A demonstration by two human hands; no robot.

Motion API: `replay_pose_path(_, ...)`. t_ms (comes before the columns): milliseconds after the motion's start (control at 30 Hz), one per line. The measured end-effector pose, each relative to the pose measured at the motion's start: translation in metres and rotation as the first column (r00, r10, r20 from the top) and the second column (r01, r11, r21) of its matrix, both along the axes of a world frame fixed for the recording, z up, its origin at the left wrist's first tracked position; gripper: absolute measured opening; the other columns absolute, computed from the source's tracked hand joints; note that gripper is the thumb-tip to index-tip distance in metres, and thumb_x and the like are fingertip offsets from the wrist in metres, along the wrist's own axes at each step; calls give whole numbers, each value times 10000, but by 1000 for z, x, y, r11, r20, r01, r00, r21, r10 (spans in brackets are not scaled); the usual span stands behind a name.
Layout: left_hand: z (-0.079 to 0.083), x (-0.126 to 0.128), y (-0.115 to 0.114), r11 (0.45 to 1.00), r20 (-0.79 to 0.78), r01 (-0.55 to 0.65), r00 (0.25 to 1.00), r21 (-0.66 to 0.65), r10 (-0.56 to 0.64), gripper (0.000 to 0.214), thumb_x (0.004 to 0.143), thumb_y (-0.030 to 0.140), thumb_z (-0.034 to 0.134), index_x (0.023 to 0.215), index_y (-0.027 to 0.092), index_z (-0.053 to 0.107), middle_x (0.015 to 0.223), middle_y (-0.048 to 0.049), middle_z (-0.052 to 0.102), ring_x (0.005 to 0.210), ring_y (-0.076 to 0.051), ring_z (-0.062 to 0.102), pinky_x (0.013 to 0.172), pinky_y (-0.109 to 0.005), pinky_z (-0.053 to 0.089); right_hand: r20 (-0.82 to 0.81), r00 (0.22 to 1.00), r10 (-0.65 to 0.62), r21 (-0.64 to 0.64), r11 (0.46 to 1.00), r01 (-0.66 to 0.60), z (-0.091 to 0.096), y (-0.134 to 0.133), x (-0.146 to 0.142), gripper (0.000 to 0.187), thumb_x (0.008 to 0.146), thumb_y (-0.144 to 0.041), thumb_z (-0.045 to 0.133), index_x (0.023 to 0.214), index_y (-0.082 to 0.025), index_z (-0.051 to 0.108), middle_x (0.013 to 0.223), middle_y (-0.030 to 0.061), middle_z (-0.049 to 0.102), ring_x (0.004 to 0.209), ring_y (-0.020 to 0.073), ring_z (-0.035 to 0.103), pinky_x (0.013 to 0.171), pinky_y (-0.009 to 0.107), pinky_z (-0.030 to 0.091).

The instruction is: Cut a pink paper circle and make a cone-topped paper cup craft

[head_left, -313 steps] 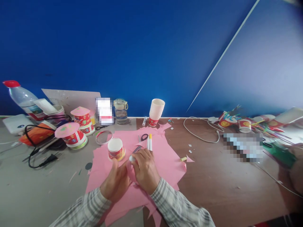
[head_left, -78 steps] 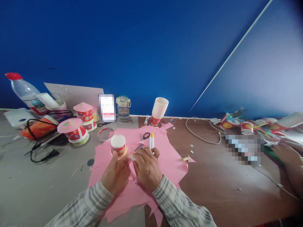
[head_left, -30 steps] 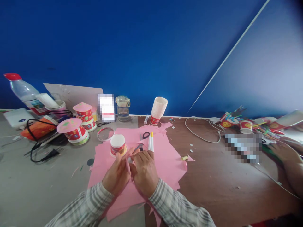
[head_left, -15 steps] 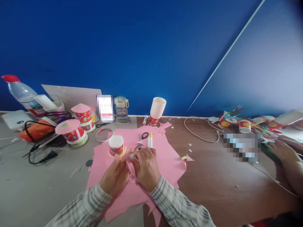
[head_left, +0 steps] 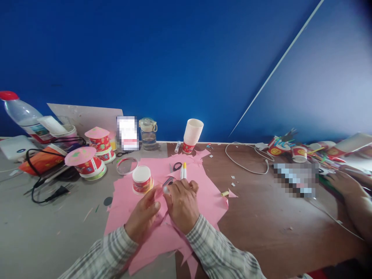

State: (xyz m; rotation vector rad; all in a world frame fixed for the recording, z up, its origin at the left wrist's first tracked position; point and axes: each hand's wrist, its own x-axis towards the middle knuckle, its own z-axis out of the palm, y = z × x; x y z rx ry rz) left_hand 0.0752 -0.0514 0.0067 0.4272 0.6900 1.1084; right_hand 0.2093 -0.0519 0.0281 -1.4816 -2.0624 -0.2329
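Observation:
Between my two hands, just above the stacked pink sheets [head_left: 200, 205], is a piece of pink paper [head_left: 161, 208], partly covered by fingers. My left hand [head_left: 142, 217] holds its left side, fingertips against it and the thumb raised. On the other side my right hand [head_left: 182, 204] grips it with curled fingers, the thumb on top. Just behind my left hand an upturned paper cup [head_left: 142, 179] stands on the sheets. Scissors [head_left: 177, 167] lie behind my right hand, their blades partly hidden, beside two white markers [head_left: 183, 171].
A stack of paper cups [head_left: 193, 133] and a water jar [head_left: 148, 135] stand near the blue wall. Cups with pink paper tops [head_left: 87, 161], a tape roll [head_left: 127, 166] and a black plug cable [head_left: 59, 192] sit left. Another person's hand [head_left: 343, 184] is at right.
My left thumb has lifted off the pink paper and away from the right hand. The right hand has turned slightly over the paper. The view has shifted a little.

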Motion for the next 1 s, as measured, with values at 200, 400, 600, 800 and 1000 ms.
replay_pose_path(200, 3, 4, 3, 989, -148, -145, 979, -29, 139, 321, 450, 175, 704, 766, 155, 653, 619, -55, 678, 593, -226, 584, 449, -293, 465, -94, 995, -23, -55, 998, 18, -1, 4, 5, 77, 764, -244, 599, 699, -226, 560, 678, -37, 632, 692, 183, 529, 709, 318, 225)
replay_pose_path(400, 3, 1, 5, 977, -66, -196, 979, -79, 191, 308, 461, 190, 683, 746, 82, 643, 662, -137, 686, 612, -265, 588, 410, -295, 470, -267, 953, -146, -113, 986, 120, -3, 18, 24, 66, 726, -261, 626, 673, -236, 596, 625, -61, 644, 630, 153, 539, 672, 286, 209)
replay_pose_path(600, 6, 1, 5, 995, 120, 40, 992, -94, -29, 397, 624, 313, 549, 952, 90, 551, 754, -170, 658, 560, -283, 569, 319, -316, 399, -42, 964, -263, -121, 959, 256, -11, 29, 44, 101, 677, -198, 643, 757, -246, 603, 744, -11, 674, 754, 220, 542, 740, 343, 214)
replay_pose_path(800, 5, -3, 4, 969, 189, 92, 981, -229, -49, 486, 583, 388, 572, 1003, 150, 510, 876, -158, 655, 796, -358, 559, 602, -506, 457, -118, 956, -269, -248, 940, 234, -16, 33, 46, 136, 638, -155, 655, 749, -228, 623, 771, 37, 676, 804, 249, 532, 789, 403, 233)
replay_pose_path(1000, 0, -6, 4, 985, 190, 134, 975, -104, -113, 486, 614, 412, 534, 974, 85, 536, 785, -204, 663, 678, -367, 583, 368, -355, 417, -390, 906, -166, -368, 930, 12, -14, 36, 42, 126, 661, -141, 617, 759, -217, 640, 716, -9, 690, 681, 184, 588, 715, 322, 369)
